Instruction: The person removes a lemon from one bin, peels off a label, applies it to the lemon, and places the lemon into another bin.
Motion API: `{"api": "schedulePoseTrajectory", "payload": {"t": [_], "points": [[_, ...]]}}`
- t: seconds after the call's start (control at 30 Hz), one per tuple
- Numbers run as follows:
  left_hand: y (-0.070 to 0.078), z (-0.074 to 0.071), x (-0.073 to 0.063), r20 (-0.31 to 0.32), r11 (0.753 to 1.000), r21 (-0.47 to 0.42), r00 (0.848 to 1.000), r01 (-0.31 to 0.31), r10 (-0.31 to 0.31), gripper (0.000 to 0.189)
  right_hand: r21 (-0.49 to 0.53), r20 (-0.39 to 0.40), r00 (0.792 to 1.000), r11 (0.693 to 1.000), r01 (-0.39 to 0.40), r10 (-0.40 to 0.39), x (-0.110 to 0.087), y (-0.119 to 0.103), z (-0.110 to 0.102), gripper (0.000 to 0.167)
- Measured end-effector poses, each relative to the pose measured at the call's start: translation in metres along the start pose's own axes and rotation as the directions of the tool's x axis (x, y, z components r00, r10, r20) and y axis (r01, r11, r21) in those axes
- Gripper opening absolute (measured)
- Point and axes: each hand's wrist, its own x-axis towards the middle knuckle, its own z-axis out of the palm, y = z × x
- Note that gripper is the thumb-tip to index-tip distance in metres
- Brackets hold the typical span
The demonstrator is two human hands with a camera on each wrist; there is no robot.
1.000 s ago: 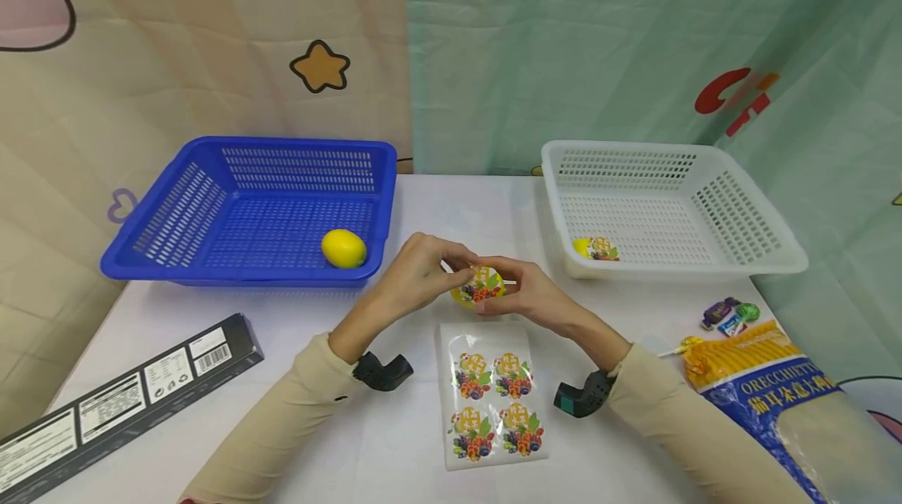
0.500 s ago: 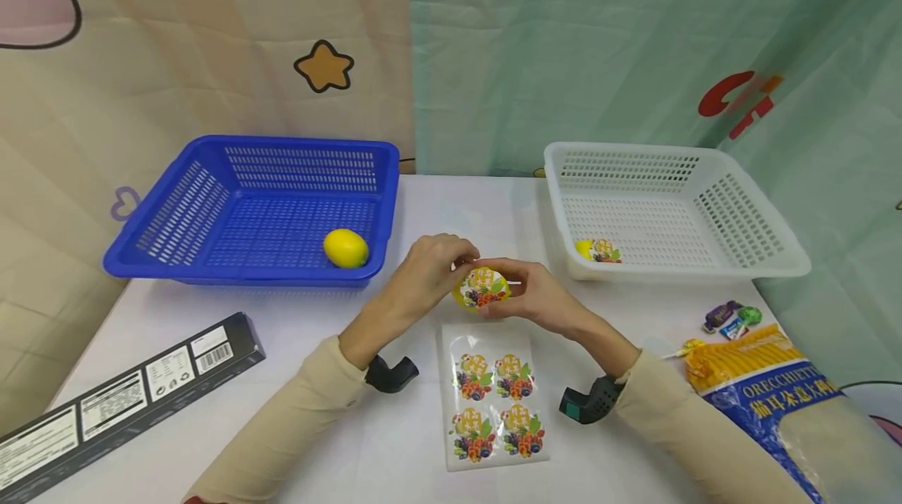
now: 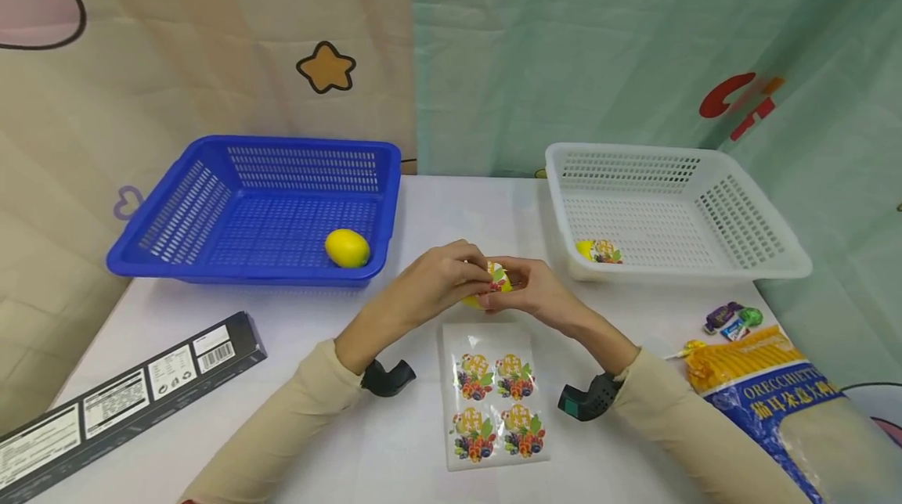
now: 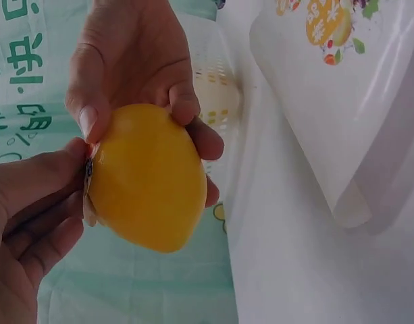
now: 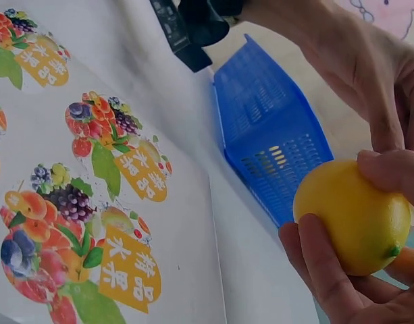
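My right hand holds a yellow lemon up over the table, thumb on one side and fingers curled round the other. A fruit-printed sticker lies on the lemon's upper face, partly hidden behind fingers. Against that sticker my left hand presses with its fingertips, fingers extended across it; the left wrist view shows the sticker edge-on beneath them. Just below both hands lies a sticker sheet with several round fruit labels.
A blue basket with one lemon stands back left. The white basket back right holds a stickered lemon. Wrapped candies, a lollipop and a pasta bag lie right; a long dark box lies left.
My left hand has moved right, from the lemon's left edge to over its sticker, covering much of it. The right hand keeps its grip on the lemon.
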Motion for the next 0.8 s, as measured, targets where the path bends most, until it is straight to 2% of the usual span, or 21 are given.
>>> {"api": "schedulePoseTrajectory", "payload": {"t": [0.13, 0.4, 0.63, 0.8], "points": [[0.001, 0.001, 0.001, 0.019, 0.998, -0.050, 0.999, 0.031, -0.030, 0.012, -0.025, 0.012, 1.000, 1.000, 0.016, -0.015, -0.003, -0.003, -0.002, 0.056], [0.008, -0.006, 0.005, 0.039, 0.996, -0.034, 0.996, 0.078, -0.077, 0.024, -0.171, 0.025, 0.995, 0.980, 0.100, -0.097, -0.007, -0.010, -0.007, 0.069], [0.008, -0.007, 0.006, 0.063, 0.994, -0.058, 0.994, 0.093, -0.090, 0.037, -0.136, 0.021, 0.994, 0.985, 0.106, -0.104, -0.011, -0.014, -0.006, 0.069], [0.004, -0.005, 0.004, 0.048, 0.986, -0.133, 0.994, 0.101, -0.096, 0.045, -0.130, 0.032, 0.993, 0.984, 0.120, -0.116, -0.013, -0.016, -0.008, 0.068]]}}
